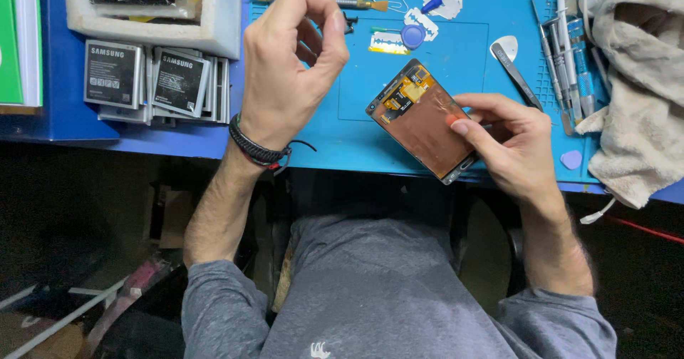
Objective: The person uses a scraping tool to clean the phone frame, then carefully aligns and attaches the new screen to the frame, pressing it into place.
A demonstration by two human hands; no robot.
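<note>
A phone screen assembly (420, 120) lies back-up on the blue work mat (342, 138), showing a copper-brown panel and orange flex cables. My right hand (509, 145) grips its lower right corner, thumb pressed on the brown panel. My left hand (288, 67) hovers above the mat to the left of the assembly, with thumb and forefinger pinched together; whether something tiny sits between them cannot be made out. A black braided band circles the left wrist.
Several phone batteries (153, 81) stand in a row at the left below a white foam tray (221, 24). Tweezers and metal pry tools (556, 52), a blue round opening tool (412, 36), picks and a screwdriver (349, 2) lie on the mat. A beige cloth (641, 95) sits right.
</note>
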